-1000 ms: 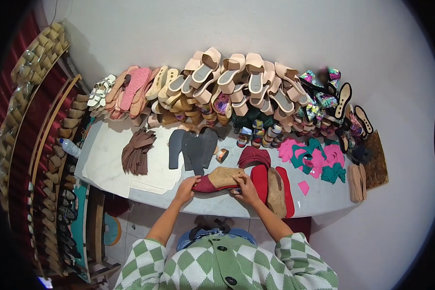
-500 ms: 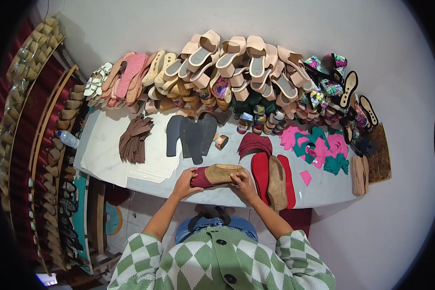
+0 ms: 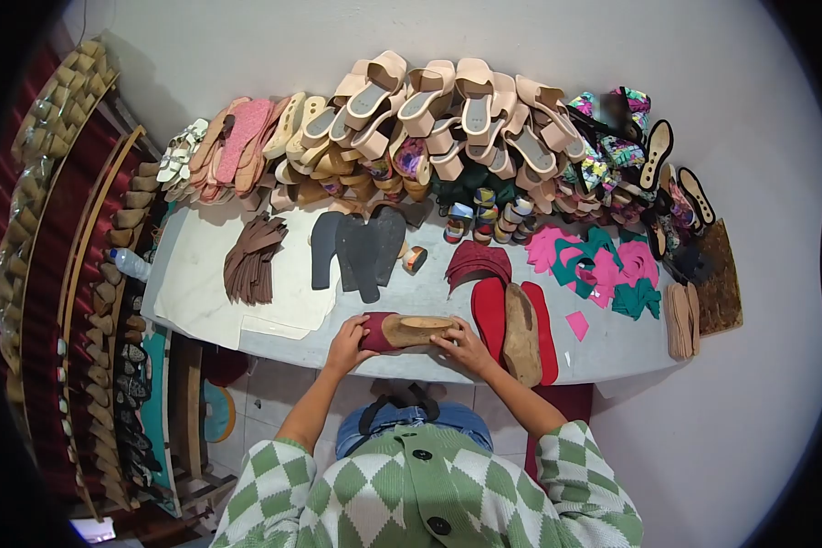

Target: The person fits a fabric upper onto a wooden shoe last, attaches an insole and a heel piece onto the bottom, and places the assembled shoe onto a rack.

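A wooden shoe last (image 3: 416, 330) with dark red material over its toe end lies across the front of the white table (image 3: 411, 292). My left hand (image 3: 346, 344) grips the red toe end. My right hand (image 3: 459, 345) holds the heel end from the front. Just right of my right hand lie two red soles (image 3: 490, 310) with another wooden last (image 3: 521, 332) between them.
Dark grey soles (image 3: 361, 251) and brown cut pieces (image 3: 251, 260) lie mid-table, with a tape roll (image 3: 416, 258) and folded red uppers (image 3: 479, 263). Pink and teal cutouts (image 3: 603, 274) sit right. Beige sandals (image 3: 447, 110) pile along the wall. Racks of lasts (image 3: 110, 301) stand left.
The last has been turned down from a tilted hold to lie level near the table's front edge. Both hands stayed on its ends.
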The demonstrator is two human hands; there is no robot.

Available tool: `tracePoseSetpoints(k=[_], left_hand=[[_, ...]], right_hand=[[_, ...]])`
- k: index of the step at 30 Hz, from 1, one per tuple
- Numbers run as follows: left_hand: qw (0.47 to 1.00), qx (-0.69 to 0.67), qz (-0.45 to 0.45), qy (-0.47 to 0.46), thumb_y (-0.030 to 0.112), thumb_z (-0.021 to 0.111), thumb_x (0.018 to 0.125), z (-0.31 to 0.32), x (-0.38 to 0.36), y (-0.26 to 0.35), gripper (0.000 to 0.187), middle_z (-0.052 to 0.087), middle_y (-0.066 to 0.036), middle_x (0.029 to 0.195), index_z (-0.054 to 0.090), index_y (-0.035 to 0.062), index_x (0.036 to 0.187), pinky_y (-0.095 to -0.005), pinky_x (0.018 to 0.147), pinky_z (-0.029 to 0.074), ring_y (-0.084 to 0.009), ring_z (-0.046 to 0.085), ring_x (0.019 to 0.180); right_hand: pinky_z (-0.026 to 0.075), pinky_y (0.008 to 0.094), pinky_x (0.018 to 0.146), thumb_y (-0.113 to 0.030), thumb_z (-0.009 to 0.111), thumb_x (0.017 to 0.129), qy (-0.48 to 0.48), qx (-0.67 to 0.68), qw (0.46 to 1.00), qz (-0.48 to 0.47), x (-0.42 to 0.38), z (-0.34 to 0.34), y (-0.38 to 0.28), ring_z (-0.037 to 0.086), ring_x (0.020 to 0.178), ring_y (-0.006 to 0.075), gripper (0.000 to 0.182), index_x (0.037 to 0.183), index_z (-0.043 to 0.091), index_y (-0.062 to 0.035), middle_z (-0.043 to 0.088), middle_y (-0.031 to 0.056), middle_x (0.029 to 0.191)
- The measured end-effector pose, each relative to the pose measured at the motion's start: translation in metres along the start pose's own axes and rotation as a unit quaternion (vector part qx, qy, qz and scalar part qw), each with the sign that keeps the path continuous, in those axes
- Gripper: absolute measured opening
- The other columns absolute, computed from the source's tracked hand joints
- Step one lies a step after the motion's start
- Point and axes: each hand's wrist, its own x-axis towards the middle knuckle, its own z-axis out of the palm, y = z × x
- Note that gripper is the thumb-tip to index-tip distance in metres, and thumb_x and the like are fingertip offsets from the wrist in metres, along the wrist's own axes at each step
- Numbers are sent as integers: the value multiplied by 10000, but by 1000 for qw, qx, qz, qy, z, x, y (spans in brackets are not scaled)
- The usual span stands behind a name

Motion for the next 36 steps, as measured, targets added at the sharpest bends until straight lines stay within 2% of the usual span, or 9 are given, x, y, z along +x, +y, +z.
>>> tracePoseSetpoints(k=[6, 9, 12, 18, 21, 27, 30, 33, 36], left_hand=[[992, -84, -84, -49, 259, 852, 506, -8, 1, 0, 630, 487, -107, 1207, 485, 27, 963, -367, 865, 457, -320, 483, 1096], [990, -115, -82, -25, 251, 858, 486, -20, 8, -3, 697, 481, -116, 1219, 500, 16, 1036, -376, 896, 438, -326, 479, 1095], [992, -86, -71, -63, 237, 867, 450, -26, 14, -14, 795, 503, -117, 1207, 509, 31, 1129, -389, 937, 409, -328, 469, 1109], [990, -74, -74, -97, 221, 866, 423, -17, 9, -30, 868, 553, -103, 1157, 504, 87, 1200, -391, 958, 391, -316, 464, 1118], [989, -83, -69, -99, 218, 864, 431, -20, 11, -29, 860, 547, -101, 1164, 501, 82, 1199, -391, 961, 389, -318, 464, 1112], [990, -57, -61, -117, 332, 861, 451, -21, 15, -28, 849, 524, -114, 1163, 502, 63, 1171, -397, 966, 376, -326, 445, 1105], [992, -43, -57, -100, 474, 818, 491, -23, 18, -17, 855, 517, -138, 1131, 500, 30, 1149, -396, 939, 378, -325, 449, 1080], [990, -18, -98, -97, 555, 727, 602, -12, 22, -17, 794, 511, -156, 1108, 499, 3, 1126, -397, 898, 379, -323, 449, 1066], [998, -4, -32, -58, 498, 608, 764, -9, 33, -12, 595, 528, -154, 1091, 517, 12, 1096, -401, 864, 378, -316, 470, 1051]], right_hand=[[433, 429, 975, -39, 667, 616, -32, -22, 999, 0, -4, -4, -2, 412, 1133, 363, 617, 1200, 525, -177, 371, 69, 1082], [436, 427, 955, -39, 648, 642, -47, 24, 999, 3, -7, -6, 0, 398, 1179, 382, 509, 1129, 524, -122, 392, 85, 1103], [432, 425, 923, -55, 648, 656, -54, -27, 998, -13, -6, -13, -2, 405, 1189, 384, 435, 1068, 512, -85, 422, 101, 1120], [372, 450, 918, -111, 652, 693, -37, -52, 997, 33, 10, -28, -19, 464, 1163, 319, 347, 1014, 524, -69, 525, 101, 1000], [347, 456, 931, -116, 624, 718, 8, -37, 997, 70, 21, -42, -31, 509, 1093, 284, 258, 955, 539, -61, 550, 102, 914], [362, 395, 821, -126, 570, 762, 72, 17, 983, 171, 49, -45, -30, 526, 826, 279, 123, 844, 518, -51, 510, 90, 781], [367, 375, 754, -149, 543, 787, 46, 69, 975, 204, 68, -39, -22, 518, 760, 283, 115, 834, 526, -45, 502, 93, 747], [405, 392, 718, -204, 517, 810, -72, 78, 971, 213, 89, -37, -17, 550, 749, 289, 167, 818, 549, -40, 538, 120, 739], [435, 436, 685, -258, 502, 821, -149, 63, 959, 234, 99, -24, -8, 575, 746, 315, 241, 806, 577, -29, 578, 144, 749]])
